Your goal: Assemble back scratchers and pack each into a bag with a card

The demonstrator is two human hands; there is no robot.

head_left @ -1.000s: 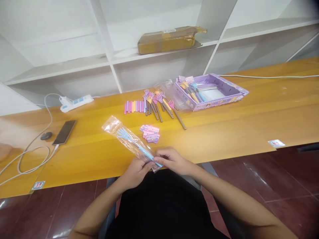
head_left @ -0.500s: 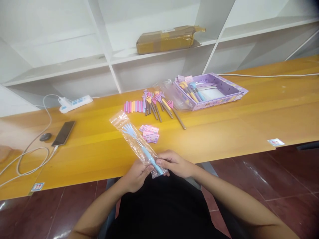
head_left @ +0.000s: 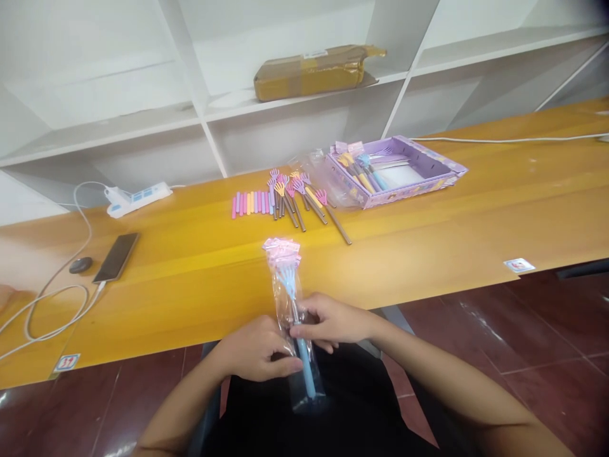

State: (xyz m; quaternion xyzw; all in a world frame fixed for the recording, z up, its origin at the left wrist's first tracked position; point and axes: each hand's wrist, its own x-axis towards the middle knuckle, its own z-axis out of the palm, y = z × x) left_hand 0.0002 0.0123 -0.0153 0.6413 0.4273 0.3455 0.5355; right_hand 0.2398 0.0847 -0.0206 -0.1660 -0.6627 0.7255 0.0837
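A blue back scratcher [head_left: 307, 368] in a clear plastic bag [head_left: 280, 298] is between my hands at the desk's front edge, its claw end pointing away from me. My left hand [head_left: 259, 349] grips the bag from the left, thumb near the handle. From the right, my right hand [head_left: 337, 320] pinches the bagged scratcher around the middle, where the metal rod meets the handle. Small pink printed cards [head_left: 280, 245] lie on the desk, partly covered by the top of the bag. Beyond them are several loose back scratchers [head_left: 297, 197] with metal rods and coloured claws.
A row of coloured handle tubes [head_left: 252, 203] lies left of the loose scratchers. The purple box [head_left: 409, 190] at right holds more scratchers. A phone [head_left: 115, 257], cables and a power strip [head_left: 140, 198] occupy the left; a taped parcel [head_left: 309, 73] sits on the shelf.
The bagged back scratcher has swung from a leftward slant to nearly upright in view and moved closer to me. My right hand now grips farther up it; the bag top overlaps the cards.
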